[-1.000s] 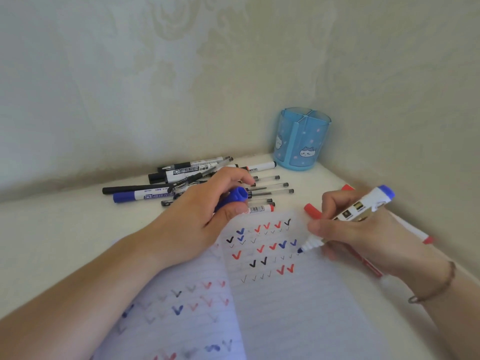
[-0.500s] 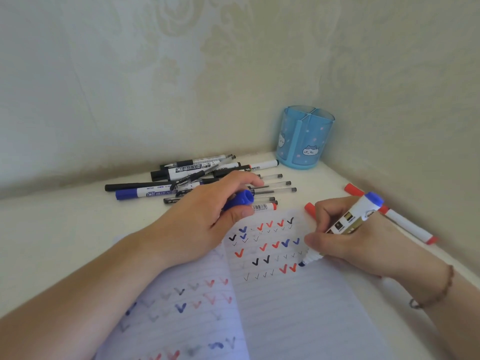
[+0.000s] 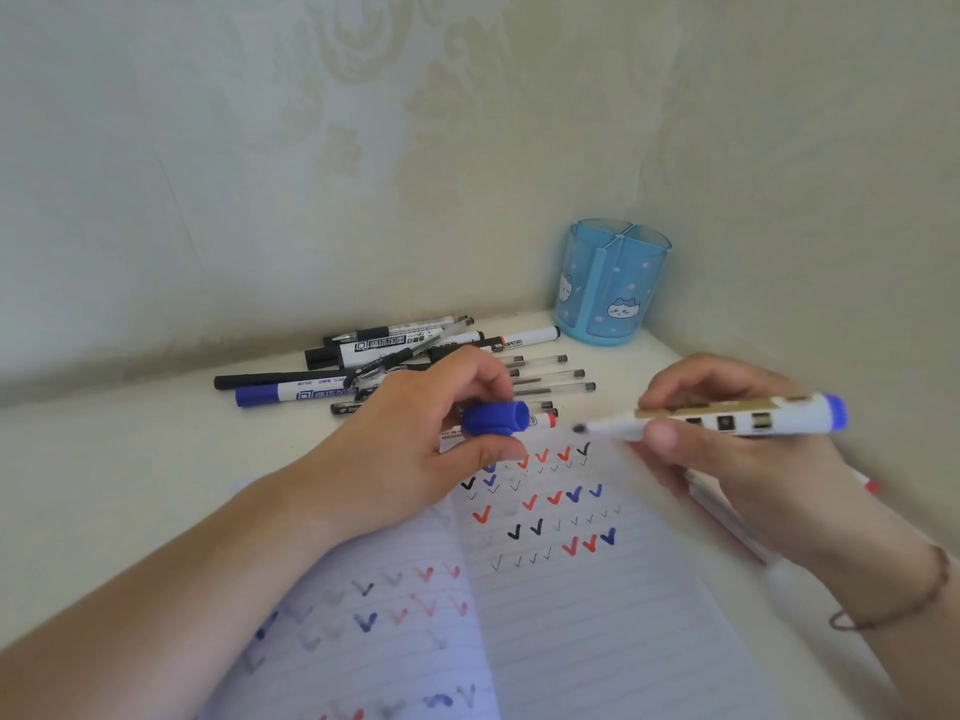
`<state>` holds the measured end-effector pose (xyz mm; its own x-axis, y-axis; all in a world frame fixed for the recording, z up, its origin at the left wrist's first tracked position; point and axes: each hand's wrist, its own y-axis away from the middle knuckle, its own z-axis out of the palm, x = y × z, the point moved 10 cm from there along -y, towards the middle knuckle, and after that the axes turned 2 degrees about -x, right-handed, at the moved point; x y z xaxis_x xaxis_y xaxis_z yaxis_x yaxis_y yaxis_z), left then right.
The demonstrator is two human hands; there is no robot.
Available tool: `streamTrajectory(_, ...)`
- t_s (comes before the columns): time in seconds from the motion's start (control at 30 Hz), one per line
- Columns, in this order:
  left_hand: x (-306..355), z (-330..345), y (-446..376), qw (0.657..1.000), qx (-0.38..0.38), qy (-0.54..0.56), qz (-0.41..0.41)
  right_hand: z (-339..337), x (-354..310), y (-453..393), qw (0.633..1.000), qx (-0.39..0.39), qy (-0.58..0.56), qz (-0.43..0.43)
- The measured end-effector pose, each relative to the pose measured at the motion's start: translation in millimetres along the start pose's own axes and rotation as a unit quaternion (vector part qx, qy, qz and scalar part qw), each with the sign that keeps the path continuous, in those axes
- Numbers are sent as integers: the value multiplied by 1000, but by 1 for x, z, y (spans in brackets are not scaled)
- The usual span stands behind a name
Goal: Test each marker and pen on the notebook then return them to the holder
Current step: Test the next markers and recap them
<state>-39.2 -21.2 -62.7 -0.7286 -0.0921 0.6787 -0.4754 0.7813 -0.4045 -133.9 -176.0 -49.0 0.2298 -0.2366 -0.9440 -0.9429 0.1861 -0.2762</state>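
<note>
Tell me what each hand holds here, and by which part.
The left hand pinches a blue cap by its sides. The right hand grips an uncapped marker around the middle of its barrel.

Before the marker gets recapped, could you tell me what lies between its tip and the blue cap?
Nothing solid: in the head view, the gap between the blue cap and the marker tip shows only the notebook below.

Arms: bare, sleeveless in view
Right wrist: thin dark cord bracelet (image 3: pixel 893 610)
Left wrist: bare
Fingernails: short, unpainted
</note>
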Motion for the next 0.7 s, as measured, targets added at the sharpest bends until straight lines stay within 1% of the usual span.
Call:
streamTrajectory(0.1,5,-3,1,1000,10,3,13,11,-4,1,999,-39,-33,-18)
streamTrajectory(0.27,10,1,2,999,-5,-16,37,16,0,4,999,-28,-18,-17)
streamTrajectory(0.37,18,5,3,998,-14,-28,58,26,-2,4,999,-50,-3,-9)
streamTrajectory(0.47,28,8,5,996,-13,-36,83,34,-3,5,998,-60,-20,-3)
streamTrajectory(0.53,30,6,6,997,8,-8,82,36,-5,6,998,-49,-39,-13)
streamTrajectory(0.63,32,-1,8,994,39,69,70,38,-11,7,997,-34,-63,-39)
streamTrajectory(0.7,36,-4,9,992,49,92,75,39,-15,8,995,-27,-72,-59)
